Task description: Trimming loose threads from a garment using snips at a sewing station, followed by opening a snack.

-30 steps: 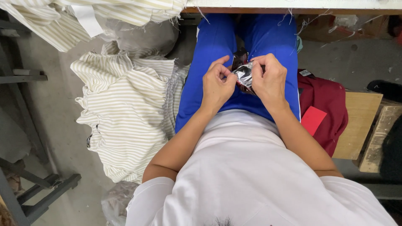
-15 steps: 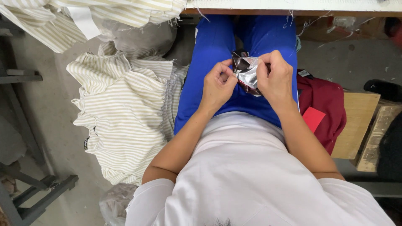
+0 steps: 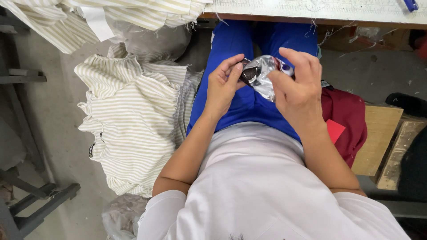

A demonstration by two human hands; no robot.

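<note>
Over the blue lap, the left hand (image 3: 222, 89) and right hand (image 3: 297, 91) both pinch a silver wrapper (image 3: 262, 75), fingers closed on it. At nine o'clock, striped cloth (image 3: 129, 124) lies on the floor (image 3: 40, 133); at three o'clock, a red bag (image 3: 347, 115).

A garment sewing workshop is suggested. Striped shirts (image 3: 129, 120) are heaped on the concrete floor (image 3: 53, 133) at the left, and more striped cloth (image 3: 111, 13) is hung off the far desk (image 3: 320, 11), whose edge is fringed with loose threads. A metal frame (image 3: 31, 209) is seen at the near left, and wooden boards (image 3: 378, 138) are stacked at the right beside a red cloth (image 3: 347, 115).
</note>
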